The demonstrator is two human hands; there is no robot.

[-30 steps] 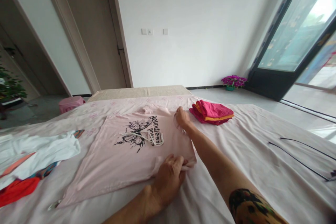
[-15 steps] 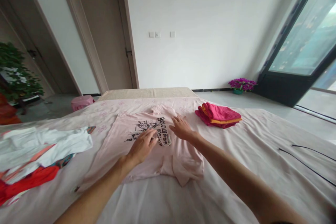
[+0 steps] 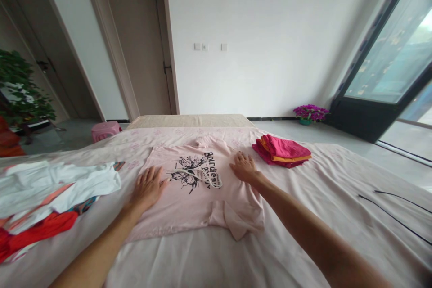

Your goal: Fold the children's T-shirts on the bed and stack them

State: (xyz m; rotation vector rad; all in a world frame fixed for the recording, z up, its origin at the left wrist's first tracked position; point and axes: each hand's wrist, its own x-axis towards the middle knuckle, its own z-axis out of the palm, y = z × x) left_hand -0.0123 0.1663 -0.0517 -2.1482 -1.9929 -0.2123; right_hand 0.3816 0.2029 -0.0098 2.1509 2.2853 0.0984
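A pink hoodie (image 3: 189, 207) with a black print and lettering lies spread on the bed sheet, its pale drawstring (image 3: 195, 174) lying across the print. My left hand (image 3: 147, 187) rests flat on its left part, fingers stretched. On the opposite side my right hand (image 3: 243, 166) lies with fingers spread on the garment, to the right of the lettering. One sleeve (image 3: 232, 218) is folded over at the near right corner.
Right of the hoodie sits a folded pile of pink and orange clothes (image 3: 283, 149). Loose white and red clothes (image 3: 57, 193) heap at the left. Black cords (image 3: 394, 218) lie at the right. A pink stool (image 3: 105, 130) stands beyond the bed.
My left hand has moved left from the print to the garment's left part, uncovering the print. My right hand has shifted slightly right. The left part of the garment looks folded in.
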